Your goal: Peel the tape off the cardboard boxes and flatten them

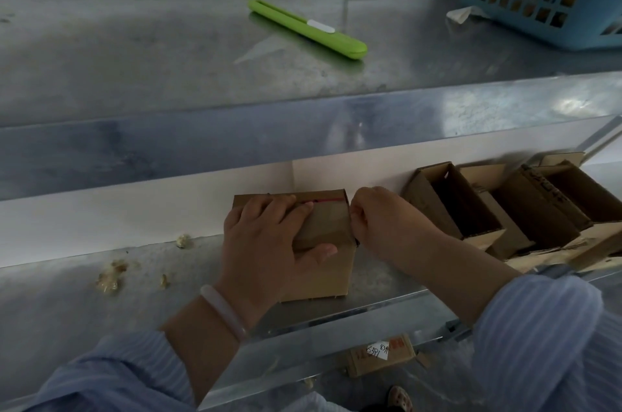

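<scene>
The left hand (266,243) is clamping the small closed box (331,263) on the lower shelf (67,294), fingers over its top and thumb hooking round the front. The right hand (380,219) is curling tight at the box's upper right edge, seemingly pinching a tape end hidden in its fingers. I'd be pulling low and slow along the seam while bearing down on the box. Beyond, opened boxes (447,206) are standing rightward and a green knife (308,28) is lying on the upper shelf (134,58), should the tape be tearing.
</scene>
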### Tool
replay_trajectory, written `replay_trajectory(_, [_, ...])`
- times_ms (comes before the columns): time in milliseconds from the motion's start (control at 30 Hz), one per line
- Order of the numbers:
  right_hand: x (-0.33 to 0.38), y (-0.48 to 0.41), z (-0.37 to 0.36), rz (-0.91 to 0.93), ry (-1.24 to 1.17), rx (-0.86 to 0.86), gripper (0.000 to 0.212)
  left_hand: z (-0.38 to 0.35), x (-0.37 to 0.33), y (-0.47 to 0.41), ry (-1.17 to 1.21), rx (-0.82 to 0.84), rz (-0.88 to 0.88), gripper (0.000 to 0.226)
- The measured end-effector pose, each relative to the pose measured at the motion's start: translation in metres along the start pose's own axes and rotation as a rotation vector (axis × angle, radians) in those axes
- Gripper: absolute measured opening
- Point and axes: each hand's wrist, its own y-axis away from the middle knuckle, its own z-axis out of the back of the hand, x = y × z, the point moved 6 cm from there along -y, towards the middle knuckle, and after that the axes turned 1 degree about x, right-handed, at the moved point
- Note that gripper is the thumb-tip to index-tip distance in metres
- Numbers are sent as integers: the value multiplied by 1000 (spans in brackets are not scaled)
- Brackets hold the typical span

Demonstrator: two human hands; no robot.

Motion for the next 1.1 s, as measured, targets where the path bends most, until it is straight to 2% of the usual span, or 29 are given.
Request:
replay_trajectory(200, [-17, 5, -15, -152, -282, -13, 16, 1, -8, 0, -13, -13, -47, 74])
replay_trajectory(300, [-19, 10, -15, -133, -381, -5, 14, 2, -8, 2, -20, 0, -44, 74])
replay_trajectory(433, [-16, 13, 9, 115, -7, -97, 8, 3, -3, 6, -23, -9, -62, 74])
replay_trajectory(567, [-5, 11, 17, 343, 167, -98, 21, 4, -6, 6, -14, -21, -82, 73])
replay_trajectory(700, [-4, 3, 18, 372, 235, 2, 25, 3, -8, 6, -12, -14, -91, 72])
replay_trajectory(800, [-1, 4, 18, 421, 331, -41, 25, 3, -8, 6, -11, -10, -87, 72])
replay_trajectory(900, [6, 7, 13, 466, 433, -105, 7, 2, -7, 4, -11, -13, -88, 72])
replay_trajectory(1000, [7, 7, 9, 510, 451, -140, 21, 1, -7, 3, -10, -16, -88, 71])
replay_trajectory(1100, [9, 9, 9, 592, 484, -165, 25, 1, -6, 3, -5, -26, -89, 70])
